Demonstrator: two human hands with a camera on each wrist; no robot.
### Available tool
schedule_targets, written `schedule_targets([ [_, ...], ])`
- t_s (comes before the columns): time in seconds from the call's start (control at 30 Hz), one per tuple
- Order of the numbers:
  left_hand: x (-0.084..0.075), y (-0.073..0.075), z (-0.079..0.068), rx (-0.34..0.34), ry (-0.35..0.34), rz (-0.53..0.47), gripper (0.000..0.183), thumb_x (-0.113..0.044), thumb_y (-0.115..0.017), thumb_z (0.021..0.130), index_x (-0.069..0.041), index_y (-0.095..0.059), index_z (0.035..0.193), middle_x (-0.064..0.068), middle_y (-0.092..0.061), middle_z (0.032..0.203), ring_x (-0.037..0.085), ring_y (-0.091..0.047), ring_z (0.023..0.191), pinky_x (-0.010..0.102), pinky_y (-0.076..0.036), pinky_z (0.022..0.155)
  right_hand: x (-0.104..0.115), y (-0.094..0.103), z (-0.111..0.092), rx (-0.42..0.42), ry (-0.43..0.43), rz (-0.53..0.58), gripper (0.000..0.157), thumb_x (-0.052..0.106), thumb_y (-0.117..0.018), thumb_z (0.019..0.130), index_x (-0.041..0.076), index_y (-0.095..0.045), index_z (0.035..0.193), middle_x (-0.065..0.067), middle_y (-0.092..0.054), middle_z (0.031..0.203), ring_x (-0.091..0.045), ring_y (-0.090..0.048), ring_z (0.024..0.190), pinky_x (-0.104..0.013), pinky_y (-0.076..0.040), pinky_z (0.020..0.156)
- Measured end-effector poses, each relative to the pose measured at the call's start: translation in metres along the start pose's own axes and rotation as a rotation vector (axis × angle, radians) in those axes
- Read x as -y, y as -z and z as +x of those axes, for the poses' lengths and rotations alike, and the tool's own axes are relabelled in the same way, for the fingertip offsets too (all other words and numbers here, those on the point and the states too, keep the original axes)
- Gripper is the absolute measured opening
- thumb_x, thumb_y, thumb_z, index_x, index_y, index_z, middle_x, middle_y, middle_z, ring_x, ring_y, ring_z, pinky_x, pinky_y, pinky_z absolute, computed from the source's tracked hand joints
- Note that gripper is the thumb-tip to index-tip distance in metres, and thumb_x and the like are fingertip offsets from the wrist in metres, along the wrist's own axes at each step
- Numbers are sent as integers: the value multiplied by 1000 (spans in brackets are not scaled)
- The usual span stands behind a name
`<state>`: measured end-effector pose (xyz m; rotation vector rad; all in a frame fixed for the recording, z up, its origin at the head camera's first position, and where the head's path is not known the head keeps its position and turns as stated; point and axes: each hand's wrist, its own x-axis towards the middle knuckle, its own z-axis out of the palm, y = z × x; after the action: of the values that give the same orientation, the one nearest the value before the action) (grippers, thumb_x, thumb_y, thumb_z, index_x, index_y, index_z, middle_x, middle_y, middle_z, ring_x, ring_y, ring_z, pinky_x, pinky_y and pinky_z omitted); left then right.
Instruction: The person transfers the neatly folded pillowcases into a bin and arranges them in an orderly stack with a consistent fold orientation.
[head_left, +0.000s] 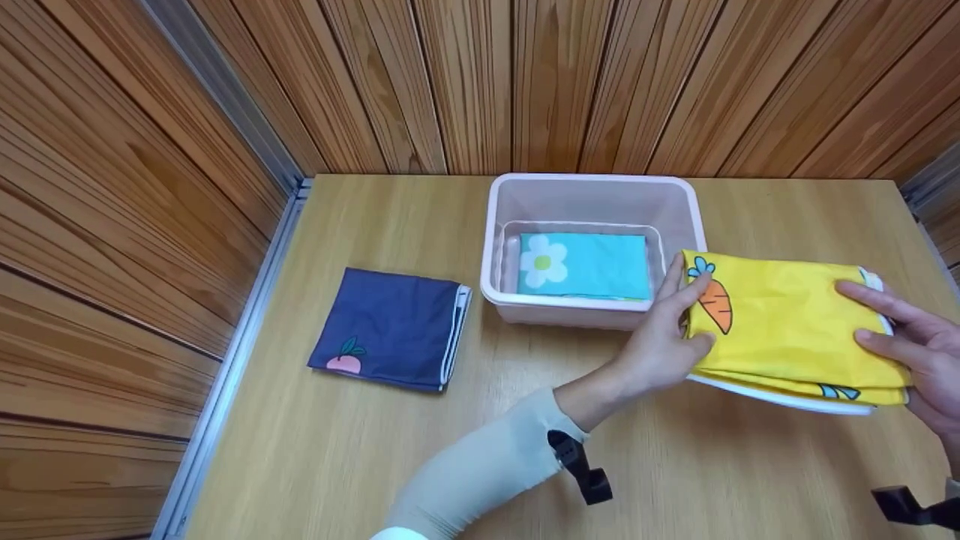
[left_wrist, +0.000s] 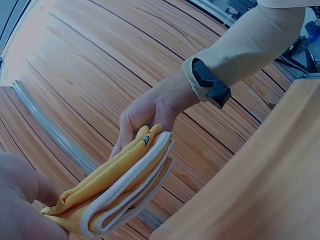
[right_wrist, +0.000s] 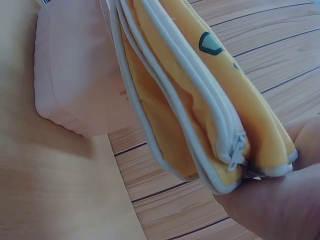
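Observation:
A folded yellow carrot-print bag (head_left: 795,322) with white edging is held up in both hands, to the right of a pale pink plastic bin. My left hand (head_left: 667,330) pinches its left edge beside the printed carrot, close to the bin's front right corner. The right edge is gripped by my right hand (head_left: 919,345), with fingers over the top face. Stacked folds and a white zip pull (right_wrist: 237,156) show in the right wrist view. Inside the bin (head_left: 493,255) lies a folded turquoise fabric piece (head_left: 600,266) with a white flower.
Left of the bin, a folded navy fabric piece (head_left: 390,326) with a pink fruit print lies on the wooden table (head_left: 360,465). Wood-panelled walls (head_left: 480,82) rise behind and at the left, with a metal rail (head_left: 225,397) along the table's left edge.

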<state>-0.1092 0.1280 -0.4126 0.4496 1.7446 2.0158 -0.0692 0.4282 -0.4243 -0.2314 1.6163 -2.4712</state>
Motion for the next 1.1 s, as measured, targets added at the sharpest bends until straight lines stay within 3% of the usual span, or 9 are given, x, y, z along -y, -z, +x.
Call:
schedule_targets([
  [0.27, -3, 9, -6, 6, 10, -14, 73, 15, -56, 95, -10, -31, 159, -14, 2, 169, -3, -17, 148, 13, -40, 103, -1, -10, 2, -2, 10, 12, 57, -21, -27, 101, 1, -49, 149, -9, -62, 133, -30, -73, 103, -38, -58, 77],
  [0.43, -4, 15, -9, 17, -1, -54, 73, 16, -55, 95, -8, -30, 160, -15, 3, 169, -6, -27, 142, 14, -44, 100, -4, -16, 5, 1, 28, 2, 56, -23, -27, 100, -4, -46, 149, -2, -46, 151, -29, -71, 106, -37, -58, 78],
  [0.6, -4, 21, -13, 31, -17, -86, 73, 17, -54, 95, -6, -28, 159, -13, 5, 169, -6, -32, 139, 15, -44, 101, -3, -21, 7, -41, -34, -38, 56, -20, -32, 101, 1, -46, 151, 0, -9, 170, -24, -72, 107, -34, -59, 78],
  [0.67, -4, 24, -14, 32, -25, -91, 73, 18, -53, 94, -5, -28, 159, -13, 5, 169, -5, -32, 139, 16, -43, 102, -3, -23, 8, -52, -52, -57, 57, -19, -34, 101, 4, -47, 151, 5, 13, 170, -21, -71, 108, -32, -58, 80],
  [0.73, -4, 26, -15, 26, -30, -83, 74, 18, -54, 94, -5, -28, 159, -14, 5, 169, -6, -30, 140, 16, -43, 102, -4, -26, 9, -53, -53, -60, 57, -20, -34, 101, 3, -46, 152, 3, 23, 168, -20, -70, 110, -31, -58, 80],
  [0.9, -3, 31, -18, 25, -44, -126, 74, 20, -52, 93, -3, -27, 159, -15, 4, 169, -5, -34, 139, 18, -44, 103, -4, -33, 10, -40, -42, -34, 57, -21, -33, 100, 1, -44, 152, 2, 27, 167, -22, -70, 110, -31, -58, 81],
  [1.1, -1, 37, -21, 13, -60, -159, 74, 23, -50, 92, -1, -27, 158, -13, 4, 169, 0, -35, 142, 20, -44, 104, -6, -41, 15, -70, -72, -46, 56, -18, -36, 101, 5, -47, 151, 3, 21, 169, -21, -71, 109, -31, -58, 81],
])
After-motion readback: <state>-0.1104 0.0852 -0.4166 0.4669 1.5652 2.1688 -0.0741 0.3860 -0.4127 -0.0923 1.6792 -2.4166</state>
